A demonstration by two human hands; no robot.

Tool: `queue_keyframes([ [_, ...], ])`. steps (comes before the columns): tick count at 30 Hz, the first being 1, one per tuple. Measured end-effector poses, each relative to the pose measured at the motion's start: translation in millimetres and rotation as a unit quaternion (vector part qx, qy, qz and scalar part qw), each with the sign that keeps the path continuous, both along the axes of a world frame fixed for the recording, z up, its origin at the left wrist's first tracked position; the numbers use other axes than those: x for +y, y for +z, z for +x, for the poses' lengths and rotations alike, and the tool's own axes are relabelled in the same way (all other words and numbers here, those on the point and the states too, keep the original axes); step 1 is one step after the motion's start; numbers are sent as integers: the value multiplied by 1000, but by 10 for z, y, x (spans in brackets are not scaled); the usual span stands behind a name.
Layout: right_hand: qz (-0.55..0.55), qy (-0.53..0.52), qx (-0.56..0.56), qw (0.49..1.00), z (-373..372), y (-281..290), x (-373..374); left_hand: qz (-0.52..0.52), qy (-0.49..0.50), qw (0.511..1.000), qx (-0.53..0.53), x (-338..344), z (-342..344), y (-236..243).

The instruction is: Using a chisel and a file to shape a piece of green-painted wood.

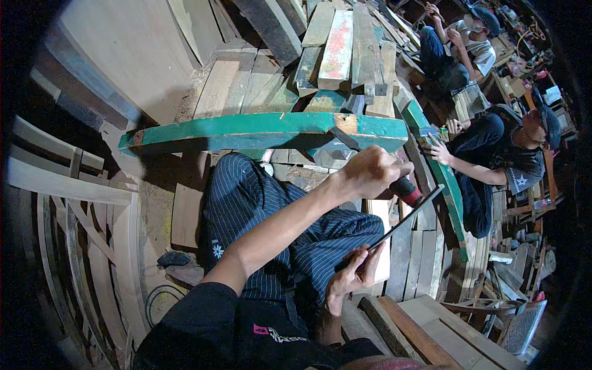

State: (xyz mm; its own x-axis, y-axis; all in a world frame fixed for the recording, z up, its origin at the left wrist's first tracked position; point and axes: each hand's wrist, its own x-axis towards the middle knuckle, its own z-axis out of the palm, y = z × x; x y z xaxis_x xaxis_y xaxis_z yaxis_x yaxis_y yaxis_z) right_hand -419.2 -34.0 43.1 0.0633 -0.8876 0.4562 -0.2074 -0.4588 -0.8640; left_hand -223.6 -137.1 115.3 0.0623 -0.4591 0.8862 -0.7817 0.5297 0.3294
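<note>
My left hand (373, 171) is closed around the black-and-red handle (407, 192) of a chisel. Its flat dark blade (344, 138) rests against a pale bare patch on the green-painted curved wooden beam (234, 128). The beam lies crosswise in front of my knees. Lower and nearer to my body, my right hand (356, 272) grips one end of a long, thin dark bar (402, 219). The bar slants up to the right, and its far part lies close by the handle's red end; whether they touch I cannot tell.
Stacked planks (336, 52) stand beyond the beam. On the right, a co-worker's hand (439, 150) rests on another green beam (453, 191); a second person (465, 46) sits farther back. Curved wooden frames (74, 185) lean at left. A dark cable (161, 296) lies on the floor.
</note>
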Motion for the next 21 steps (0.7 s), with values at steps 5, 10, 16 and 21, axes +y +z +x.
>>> queue_keyframes([
  [5, 12, 10, -182, 983, 35, 73, 45, 50, -18, 999, 11, -13, -59, -32],
  [10, 24, 0, -88, 996, 4, 24, 28, 51, -3, 999, -6, -24, -38, -49],
  [16, 32, -1, 9, 999, -63, 6, -65, 29, -9, 1000, 1, -50, -105, -88],
  [21, 44, -4, -94, 995, 9, 13, -16, 47, -7, 998, -37, -57, -100, -91],
])
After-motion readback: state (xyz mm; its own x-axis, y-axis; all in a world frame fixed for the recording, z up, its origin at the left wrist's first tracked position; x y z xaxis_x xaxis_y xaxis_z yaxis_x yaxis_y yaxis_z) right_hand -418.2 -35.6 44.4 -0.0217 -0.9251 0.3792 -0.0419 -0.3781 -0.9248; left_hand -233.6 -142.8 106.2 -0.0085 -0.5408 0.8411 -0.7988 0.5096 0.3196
